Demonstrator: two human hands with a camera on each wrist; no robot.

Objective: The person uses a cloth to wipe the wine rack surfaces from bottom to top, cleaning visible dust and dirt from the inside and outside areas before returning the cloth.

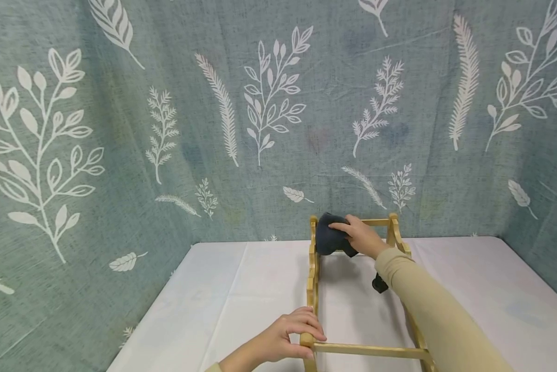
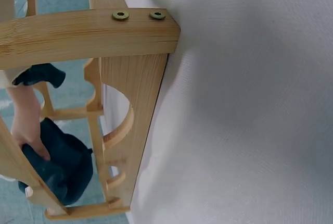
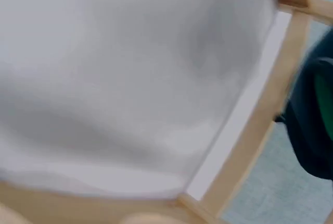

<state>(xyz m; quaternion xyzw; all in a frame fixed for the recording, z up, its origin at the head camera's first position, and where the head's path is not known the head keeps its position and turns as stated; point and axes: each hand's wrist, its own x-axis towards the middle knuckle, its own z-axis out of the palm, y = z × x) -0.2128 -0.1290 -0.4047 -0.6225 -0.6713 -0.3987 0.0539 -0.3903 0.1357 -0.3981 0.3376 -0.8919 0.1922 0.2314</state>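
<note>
A pale wooden rack [image 1: 371,350] with wavy-cut side rails stretches away from me on the white-covered table. At its far left end, my right hand [image 1: 364,237] holds a dark blue cloth [image 1: 329,236], thumb and fingers pinching its folds. The same cloth [image 2: 67,161] bunches between the rails in the left wrist view. In the right wrist view, the cloth [image 3: 307,125] shows a green patch inside its fold. My left hand [image 1: 289,333] grips the rack's near left corner, fingers over the top and thumb on the near side.
A small black object [image 1: 379,283] shows below the right sleeve. White cloth [image 1: 259,289] covers the table under and around the rack. A grey-green curtain [image 1: 306,139] with white leaf prints hangs behind the table and along its sides.
</note>
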